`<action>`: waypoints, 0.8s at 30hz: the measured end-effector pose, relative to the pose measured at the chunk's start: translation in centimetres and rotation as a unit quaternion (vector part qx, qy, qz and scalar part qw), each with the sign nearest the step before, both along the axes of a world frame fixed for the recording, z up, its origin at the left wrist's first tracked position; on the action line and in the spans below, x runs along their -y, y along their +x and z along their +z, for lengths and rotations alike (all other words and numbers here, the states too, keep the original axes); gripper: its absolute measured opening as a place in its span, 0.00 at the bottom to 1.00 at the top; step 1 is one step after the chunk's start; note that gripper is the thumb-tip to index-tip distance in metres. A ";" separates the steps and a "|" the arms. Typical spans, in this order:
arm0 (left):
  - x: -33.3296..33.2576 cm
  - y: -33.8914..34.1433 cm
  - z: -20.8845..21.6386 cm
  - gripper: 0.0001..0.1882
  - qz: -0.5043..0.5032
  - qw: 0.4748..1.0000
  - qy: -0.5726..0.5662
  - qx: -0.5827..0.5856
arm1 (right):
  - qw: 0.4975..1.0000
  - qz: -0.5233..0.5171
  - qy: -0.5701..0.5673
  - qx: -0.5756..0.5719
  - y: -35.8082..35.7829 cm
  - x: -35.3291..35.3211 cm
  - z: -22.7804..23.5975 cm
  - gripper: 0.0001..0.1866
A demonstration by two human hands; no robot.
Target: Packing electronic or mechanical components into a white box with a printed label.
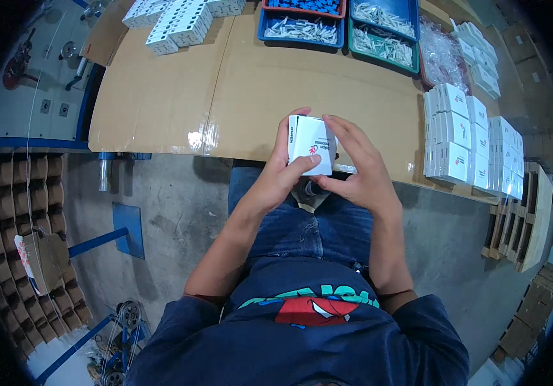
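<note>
A small white box (309, 143) with dark and red print is held up at the table's near edge, in front of my lap. My left hand (276, 170) is wrapped round its left side, with the thumb lying flat across its front face. Along the right side, my right hand (360, 167) grips the same box, its fingers at the upper right corner and its thumb by the lower edge. The back of the box, and the fingers behind it, are hidden.
The cardboard-covered table (160, 103) lies ahead. At its far side are white boxes (183, 26) in rows, a blue tray (301, 32) and a green tray (386, 48) of small white pieces. Stacked white boxes (453, 138) stand at right, beside clear plastic bags (442, 51).
</note>
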State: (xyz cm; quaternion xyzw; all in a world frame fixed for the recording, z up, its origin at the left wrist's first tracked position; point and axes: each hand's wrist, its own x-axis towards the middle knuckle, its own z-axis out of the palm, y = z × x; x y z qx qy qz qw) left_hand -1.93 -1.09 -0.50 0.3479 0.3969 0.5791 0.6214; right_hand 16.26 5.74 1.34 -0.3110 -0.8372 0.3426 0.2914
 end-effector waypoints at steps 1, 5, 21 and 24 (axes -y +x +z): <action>0.0 0.4 0.3 0.30 -0.011 0.997 -0.025 0.078 | 1.000 0.011 -0.006 0.002 0.1 -0.1 0.0 0.48; 0.0 1.0 -0.8 0.28 0.021 0.993 -0.041 0.104 | 0.999 0.024 -0.028 0.000 0.1 -0.3 0.0 0.48; 0.4 0.8 -0.1 0.29 0.012 0.992 -0.030 0.126 | 0.999 0.025 -0.023 -0.031 -0.2 -0.4 -0.5 0.47; 0.5 0.4 0.0 0.35 0.007 0.997 -0.015 0.075 | 0.998 0.019 -0.029 -0.044 -0.4 -0.3 -0.5 0.47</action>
